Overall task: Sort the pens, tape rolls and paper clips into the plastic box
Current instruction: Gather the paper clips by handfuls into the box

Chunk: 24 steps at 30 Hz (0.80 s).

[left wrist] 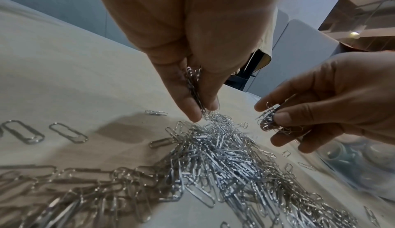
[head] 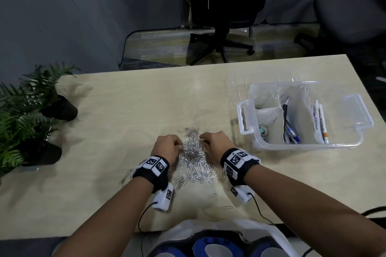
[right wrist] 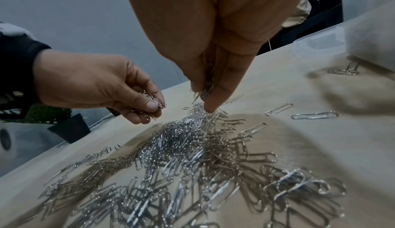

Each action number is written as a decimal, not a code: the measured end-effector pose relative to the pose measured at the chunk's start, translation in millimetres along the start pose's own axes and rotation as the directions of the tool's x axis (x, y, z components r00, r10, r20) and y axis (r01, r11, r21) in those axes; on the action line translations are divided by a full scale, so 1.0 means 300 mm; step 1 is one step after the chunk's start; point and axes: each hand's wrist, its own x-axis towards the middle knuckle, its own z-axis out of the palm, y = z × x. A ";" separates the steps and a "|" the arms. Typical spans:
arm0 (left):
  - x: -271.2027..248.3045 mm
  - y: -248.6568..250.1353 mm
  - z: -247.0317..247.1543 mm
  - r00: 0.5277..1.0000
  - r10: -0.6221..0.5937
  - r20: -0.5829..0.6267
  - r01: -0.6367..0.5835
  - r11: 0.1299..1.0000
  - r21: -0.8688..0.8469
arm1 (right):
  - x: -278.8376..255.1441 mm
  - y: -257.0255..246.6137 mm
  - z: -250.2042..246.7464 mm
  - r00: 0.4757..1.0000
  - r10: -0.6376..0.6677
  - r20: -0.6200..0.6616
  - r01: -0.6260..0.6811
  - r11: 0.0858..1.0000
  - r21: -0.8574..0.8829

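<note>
A big pile of paper clips [head: 193,155] lies on the pale wooden surface [head: 129,110], right in front of the person. Both hands are down at the far end of the pile. The left hand [head: 167,145] has its fingers [left wrist: 188,96] pressed together around a small bunch of clips, with the tips touching the top of the pile. The right hand [head: 216,142] does the same on the other side, its fingers [right wrist: 215,93] squeezing another small bunch. A few loose clips lie apart from the pile, closer to the person. The clear plastic box [head: 355,142] sits to the right, near the pile but not touching it. Inside it, pens [head: 291,129] lean in the middle part, white markers [head: 320,123] lean in the right part, and a tape roll [head: 262,131] lies in the left part. Two potted plants [head: 31,110] stand at the left edge.
</note>
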 end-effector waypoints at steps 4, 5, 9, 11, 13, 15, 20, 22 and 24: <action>-0.002 0.021 -0.011 1.000 0.009 -0.005 -0.009 1.000 0.017 | -0.008 -0.016 -0.017 1.000 -0.015 0.011 0.015 1.000 0.012; -0.002 0.032 -0.017 1.000 0.019 -0.011 -0.019 1.000 0.018 | -0.010 -0.019 -0.022 1.000 -0.026 0.011 0.026 1.000 0.003; 0.017 0.090 -0.055 0.995 0.081 -0.058 -0.083 0.996 -0.024 | -0.016 -0.032 -0.060 0.997 -0.064 -0.051 0.065 0.998 0.025; 0.030 0.128 -0.083 0.990 0.105 -0.091 -0.110 0.992 -0.055 | -0.023 -0.041 -0.095 0.990 -0.090 -0.108 0.096 0.994 0.054; 0.042 0.168 -0.113 0.983 0.133 -0.123 -0.144 0.987 -0.077 | -0.037 -0.058 -0.141 0.977 -0.123 -0.172 0.138 0.987 0.081; 0.055 0.214 -0.144 0.975 0.163 -0.150 -0.182 0.976 -0.122 | -0.054 -0.072 -0.195 0.967 -0.117 -0.227 0.155 0.975 0.159; 0.093 0.393 -0.210 0.946 0.248 -0.210 -0.291 0.934 -0.207 | -0.095 -0.065 -0.366 0.935 -0.013 -0.354 0.164 0.901 0.402; 0.100 0.482 -0.223 0.931 0.293 -0.216 -0.338 0.916 -0.215 | -0.112 -0.046 -0.445 0.912 0.040 -0.409 0.163 0.878 0.450; 0.107 0.569 -0.223 0.914 0.346 -0.213 -0.390 0.895 -0.218 | -0.120 -0.013 -0.518 0.885 0.106 -0.453 0.142 0.866 0.479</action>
